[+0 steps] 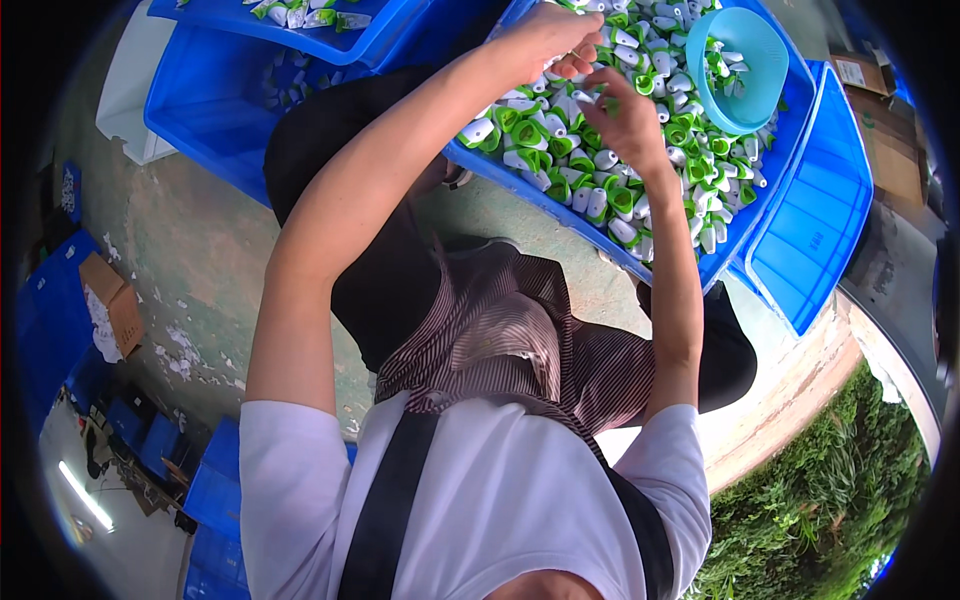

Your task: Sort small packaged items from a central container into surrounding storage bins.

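Small white-and-green plastic caps (pixel 600 190) fill a blue crate (pixel 540 205) in front of me. Over its near left part, my left hand (pixel 548 40) is closed, its fingers curled inward. Whatever lies in those fingers is too small and hidden to name. Just to the right and nearer to me, my right hand (pixel 628 125) hovers over the caps with thumb and fingers bent but apart, and nothing shows between them. A turquoise plastic bowl (pixel 762 60) rests tilted on the heap at the right, with several caps inside.
Another blue crate (pixel 205 100) stands at the left, holding a few small pieces. Above it sits a blue tray (pixel 385 25) with white-and-green pieces. A blue lid (pixel 815 215) leans along the right side. A cardboard box (pixel 112 300) lies on the floor at far left.
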Motion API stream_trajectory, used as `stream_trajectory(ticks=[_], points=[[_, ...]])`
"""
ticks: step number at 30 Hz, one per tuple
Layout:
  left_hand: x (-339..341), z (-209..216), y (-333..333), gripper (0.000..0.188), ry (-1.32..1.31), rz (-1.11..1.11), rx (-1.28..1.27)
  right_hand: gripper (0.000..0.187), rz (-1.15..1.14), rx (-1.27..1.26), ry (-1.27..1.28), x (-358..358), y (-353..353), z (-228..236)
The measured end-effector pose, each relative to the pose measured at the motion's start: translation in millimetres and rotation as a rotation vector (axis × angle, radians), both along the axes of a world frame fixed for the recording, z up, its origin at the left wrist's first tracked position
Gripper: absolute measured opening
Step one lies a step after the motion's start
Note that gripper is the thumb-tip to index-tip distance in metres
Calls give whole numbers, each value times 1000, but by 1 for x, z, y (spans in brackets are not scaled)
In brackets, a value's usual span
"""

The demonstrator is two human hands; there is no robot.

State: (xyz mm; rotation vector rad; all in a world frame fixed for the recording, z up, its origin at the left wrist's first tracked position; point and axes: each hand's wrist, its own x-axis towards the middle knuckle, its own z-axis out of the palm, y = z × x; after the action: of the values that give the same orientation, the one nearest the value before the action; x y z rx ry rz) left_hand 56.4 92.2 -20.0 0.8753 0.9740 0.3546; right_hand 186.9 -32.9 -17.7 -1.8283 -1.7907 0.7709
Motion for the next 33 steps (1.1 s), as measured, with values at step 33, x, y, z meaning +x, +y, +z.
stream_trajectory(ticks=[33], points=[[-6, -2, -4, 38, -62, 9, 184, 24, -465, -287, 816, 30, 26, -21]])
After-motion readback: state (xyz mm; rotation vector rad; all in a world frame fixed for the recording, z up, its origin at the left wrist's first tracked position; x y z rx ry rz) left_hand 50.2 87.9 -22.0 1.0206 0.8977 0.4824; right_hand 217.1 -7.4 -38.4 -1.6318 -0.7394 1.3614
